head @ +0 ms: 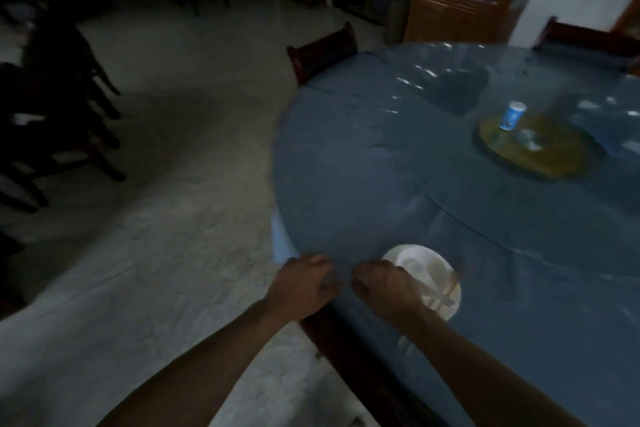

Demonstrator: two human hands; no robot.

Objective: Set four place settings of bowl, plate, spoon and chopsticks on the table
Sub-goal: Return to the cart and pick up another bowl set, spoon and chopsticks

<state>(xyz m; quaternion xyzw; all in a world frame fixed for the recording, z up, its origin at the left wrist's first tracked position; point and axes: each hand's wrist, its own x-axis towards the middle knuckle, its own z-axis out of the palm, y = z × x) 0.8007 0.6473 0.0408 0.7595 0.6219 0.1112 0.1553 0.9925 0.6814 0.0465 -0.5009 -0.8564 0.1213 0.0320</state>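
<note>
so the white plate [446, 305] w/ bowl [420, 265] on it sits at the near edge of the blue table [363, 166]; prob. ceramic, stiff, slick, chippy, so take by the rim. right hand [386, 289] fingers curled narrow beside the plate, seemingly on the chopsticks [446, 291]; left hand [301, 282] fingers curled at the table edge, grip unclear (blur).

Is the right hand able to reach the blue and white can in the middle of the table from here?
Probably not without leaning in. The right hand is at the near table edge beside the white plate, while the can stands far across the blue tablecloth. Nothing lies between them.
</note>
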